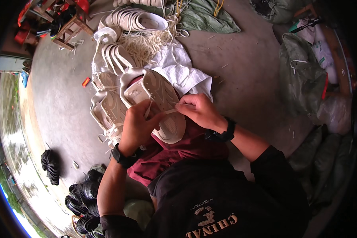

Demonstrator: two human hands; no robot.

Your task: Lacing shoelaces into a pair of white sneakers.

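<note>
Head view — a pale lace (pixel 170 112) is held by left hand (pixel 139 119) and right hand (pixel 201 112) — over a beige shoe (pixel 158 84).

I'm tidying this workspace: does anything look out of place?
A small red item lies alone on the floor, left of the held pale shoe; a black bundle sits apart from the black pile.

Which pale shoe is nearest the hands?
The shoe over the maroon trousers, its front between left hand and right hand; pale shoes at its left are farther off.
</note>
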